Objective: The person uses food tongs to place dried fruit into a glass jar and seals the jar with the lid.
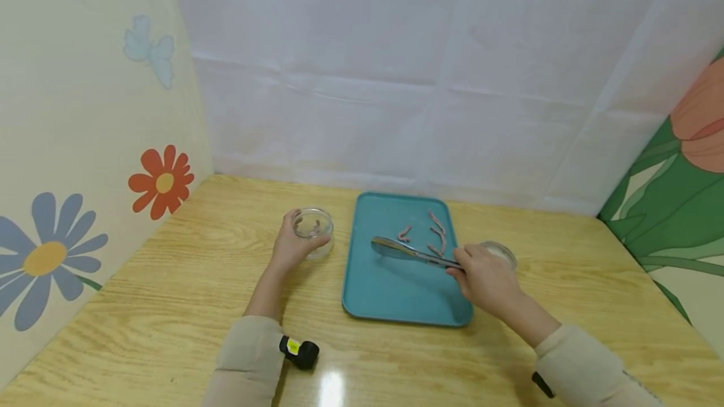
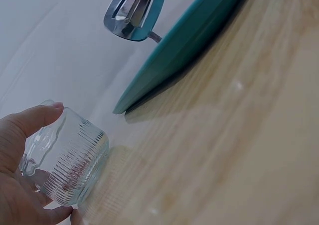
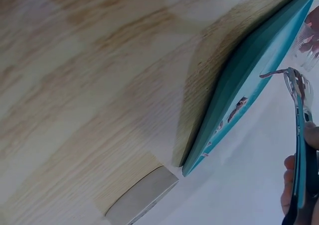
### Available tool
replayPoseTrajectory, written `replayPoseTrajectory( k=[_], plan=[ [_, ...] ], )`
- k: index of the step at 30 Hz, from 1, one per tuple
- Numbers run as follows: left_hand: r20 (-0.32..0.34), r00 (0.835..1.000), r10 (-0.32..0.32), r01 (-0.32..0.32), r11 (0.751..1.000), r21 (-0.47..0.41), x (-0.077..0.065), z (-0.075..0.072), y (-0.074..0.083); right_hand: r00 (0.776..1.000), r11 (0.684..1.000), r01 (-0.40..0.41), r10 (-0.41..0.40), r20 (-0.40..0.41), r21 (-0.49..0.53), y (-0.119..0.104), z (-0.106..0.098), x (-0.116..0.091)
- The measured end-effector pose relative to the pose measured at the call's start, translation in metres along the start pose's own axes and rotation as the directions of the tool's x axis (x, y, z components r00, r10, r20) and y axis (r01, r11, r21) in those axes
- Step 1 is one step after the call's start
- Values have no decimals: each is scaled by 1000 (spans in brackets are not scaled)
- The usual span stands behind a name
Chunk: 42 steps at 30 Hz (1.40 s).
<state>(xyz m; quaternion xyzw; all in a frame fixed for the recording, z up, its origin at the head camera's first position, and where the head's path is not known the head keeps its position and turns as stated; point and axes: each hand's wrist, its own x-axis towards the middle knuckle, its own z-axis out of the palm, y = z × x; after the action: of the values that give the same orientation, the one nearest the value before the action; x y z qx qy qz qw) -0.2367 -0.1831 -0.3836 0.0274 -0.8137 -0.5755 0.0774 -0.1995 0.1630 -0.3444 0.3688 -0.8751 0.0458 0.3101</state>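
Tongs: 1 metal pair, at the centre of the frame over the tray; the long axis runs nearly sideways, rounded tips to the left and slightly up, handle end to the right.
Right hand: clamped on the tongs, right of centre.
Left hand: curled round the jar, left of centre; the 2 hands are well apart.
Jar: 1, clear ribbed glass, mouth up, pinkish matter inside; I cannot count the pieces.
Tray: 1, teal, between the hands, long axis running up the frame.
Pink strips: at least 4 on the tray's upper half; in the right wrist view 1 shows at the tongs' tips, whether gripped I cannot tell.
Round container: 1, partly hidden behind the right hand.
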Motion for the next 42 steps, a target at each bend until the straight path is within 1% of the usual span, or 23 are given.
replayPoseTrajectory(
  k=[6,10,15,17,21,29,32,36,42],
  plan=[
    [-2,1000,-1,1,1000,11,1,1,-1,997,997,-70,70,29,15,2,-2,0],
    [-8,1000,8,-8,1000,10,0,1,-1,994,994,-109,108,30,20,4,-4,3],
    [-12,1000,15,-15,1000,-3,0,1,-1,980,980,-190,186,78,56,7,-9,6],
    [-15,1000,16,-16,1000,-7,0,1,-1,972,974,-219,213,97,55,8,-10,8],
    [-16,1000,19,-19,1000,-11,0,1,-2,964,967,-250,244,107,47,11,-13,12],
    [-14,1000,20,-20,1000,-13,0,1,-3,945,945,-318,309,112,77,13,-20,28],
    [-11,1000,19,-19,1000,-18,0,1,-3,941,938,-333,323,106,95,11,-22,36],
    [-10,1000,24,-25,999,-21,0,1,-3,934,925,-354,344,96,138,7,-22,45],
    [-11,1000,28,-29,999,-22,1,1,-3,921,895,-389,376,100,218,-2,-21,57]
  ],
)
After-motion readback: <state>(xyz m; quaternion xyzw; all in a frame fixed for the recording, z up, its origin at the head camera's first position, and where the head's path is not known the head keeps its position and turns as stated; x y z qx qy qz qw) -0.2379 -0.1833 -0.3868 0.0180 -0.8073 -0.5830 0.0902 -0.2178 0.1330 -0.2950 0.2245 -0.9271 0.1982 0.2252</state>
